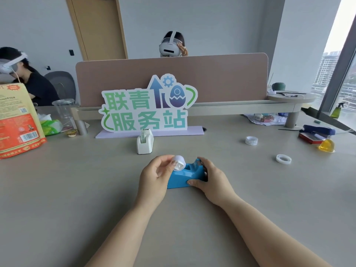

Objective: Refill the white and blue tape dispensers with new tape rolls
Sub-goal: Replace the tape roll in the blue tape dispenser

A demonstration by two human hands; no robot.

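Blue tape dispenser [185, 175] sits at the centre of the frame on the grey desk [77, 189], a smooth plastic wedge partly hidden by both hands. The right hand [210, 177] grips its right end, thumb on the near side, covering the cutter end. The left hand [154, 173] pinches a small white plastic spool [179, 163] just above the dispenser's left end — whether tape is on it is hard to make out.

Further up, the white tape dispenser [145, 142] stands upright by itself. To the right lie two tape rolls, well apart: a flat ring [283, 158] and a thicker stack [251, 140]. At the right edge are a yellow translucent lump [326, 145] and a dark blue stapler [317, 130].

Behind, a cut-out sign [146, 106] reads 联青服务站 in green. An orange bag [18, 120], cut off at the left edge, carries small print too blurred to read.
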